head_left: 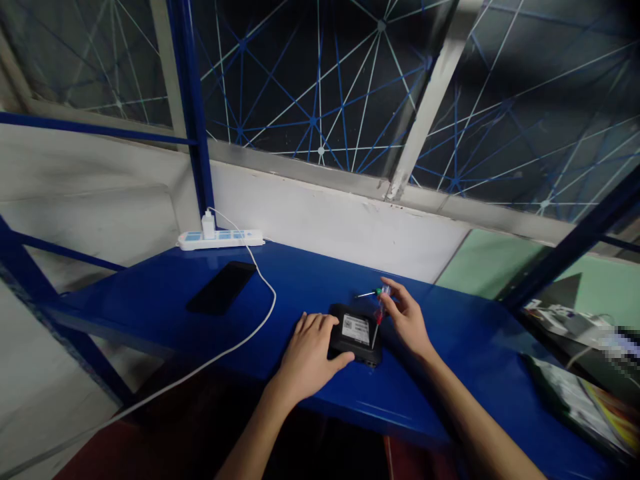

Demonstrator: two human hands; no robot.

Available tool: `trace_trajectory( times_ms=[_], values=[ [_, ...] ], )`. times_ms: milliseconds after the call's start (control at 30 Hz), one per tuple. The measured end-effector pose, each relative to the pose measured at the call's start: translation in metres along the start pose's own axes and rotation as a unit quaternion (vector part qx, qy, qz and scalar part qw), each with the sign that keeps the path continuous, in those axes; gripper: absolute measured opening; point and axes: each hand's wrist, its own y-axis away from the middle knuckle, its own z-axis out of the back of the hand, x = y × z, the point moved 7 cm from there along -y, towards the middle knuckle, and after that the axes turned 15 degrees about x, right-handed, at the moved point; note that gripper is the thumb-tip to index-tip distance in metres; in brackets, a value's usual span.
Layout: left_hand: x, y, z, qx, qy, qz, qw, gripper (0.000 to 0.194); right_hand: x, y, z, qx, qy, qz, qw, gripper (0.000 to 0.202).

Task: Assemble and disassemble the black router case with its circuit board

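A small black box-shaped device (340, 343) with a white printed label (356, 328) lies on the blue table. My left hand (311, 353) grips its left side, thumb along the near edge and fingers at the far left corner. In my right hand (406, 319) is a screwdriver (379, 317) with a red collar, held between thumb and fingers. Its shaft slants down to the device's right side; whether the tip sits in a screw is too small to tell. A second screwdriver (373, 293), with a green collar, points left by the same fingers; its handle is partly hidden.
A black phone (223, 288) lies left on the blue table (295, 277). Behind it stands a white power strip (220, 240) with a charger (208, 225); its white cable (250, 340) runs across the table. Packets (585, 400) lie at right. Blue posts (193, 100) frame the table.
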Motion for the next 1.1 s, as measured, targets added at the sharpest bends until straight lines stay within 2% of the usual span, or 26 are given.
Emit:
trace_trajectory(
  times_ms=[133,367,533,600,900,1100],
  values=[
    [0.000,0.000,0.001,-0.004,-0.002,0.001,1.000,0.041,0.002,0.001,0.001,-0.008,0.009,0.012,1.000,0.047],
    [-0.002,0.000,0.004,-0.005,-0.002,0.003,1.000,0.042,0.002,0.001,-0.002,0.019,-0.018,0.009,1.000,0.047],
    [0.000,0.000,0.003,-0.003,0.011,-0.003,1.000,0.042,0.005,0.003,0.010,-0.079,-0.051,0.029,0.995,0.055],
    [0.000,0.000,0.002,-0.005,0.015,-0.009,1.000,0.042,0.003,0.003,0.010,-0.092,-0.079,0.025,0.992,0.057],
    [-0.002,0.002,0.000,0.005,0.025,-0.021,0.999,0.040,-0.001,0.003,-0.010,-0.036,-0.124,0.021,0.991,0.052],
    [-0.006,0.003,-0.002,0.011,0.036,-0.048,0.998,0.036,0.000,0.004,-0.014,-0.026,-0.118,0.020,0.992,0.047]
  ],
)
